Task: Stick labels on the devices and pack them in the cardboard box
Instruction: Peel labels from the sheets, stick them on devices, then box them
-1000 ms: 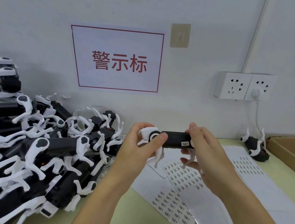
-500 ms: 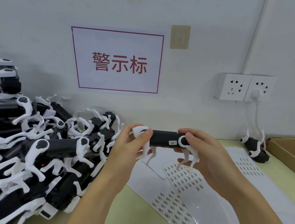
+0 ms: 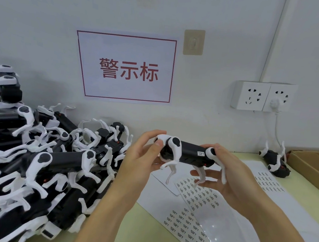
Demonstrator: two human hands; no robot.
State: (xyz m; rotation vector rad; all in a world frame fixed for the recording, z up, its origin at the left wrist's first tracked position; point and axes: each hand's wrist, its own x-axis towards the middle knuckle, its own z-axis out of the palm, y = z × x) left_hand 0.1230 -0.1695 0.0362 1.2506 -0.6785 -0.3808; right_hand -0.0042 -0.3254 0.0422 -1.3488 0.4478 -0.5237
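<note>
While I've got both hands up in front of me, the device sits between them, off the tabletop. Left hand grips the white head end, thumb on top and fingers curled round behind. Right hand pinches the rear hip w/ thumb on top, remaining fingers spread loosely below the legs. So both are closed on the same device, one per end.

Long axis runs roughly left-right across my view, slightly dipping toward the right. Legs hang down, two front, two back. Cardboard box is off to the far right at the tabletop edge, only a corner showing, so the right hand is the nearer one; I'd judge the carry goes rightward, rear end leading.

Device looks like a small toy robot dog: black body, white legs w/ black round joints. Small white label already sits on the flank near the rear hip, looks flat, text too small to read. I'd guess sticking is done for this one and packing comes next.

Below the hands, label sheets lie on the tabletop, partly overlapping. Another dog lies on its back near the box, legs up. Big pile of dogs heaped on the left, approx. against the wall. Thin legs look snaggy, so careful on set-down.
</note>
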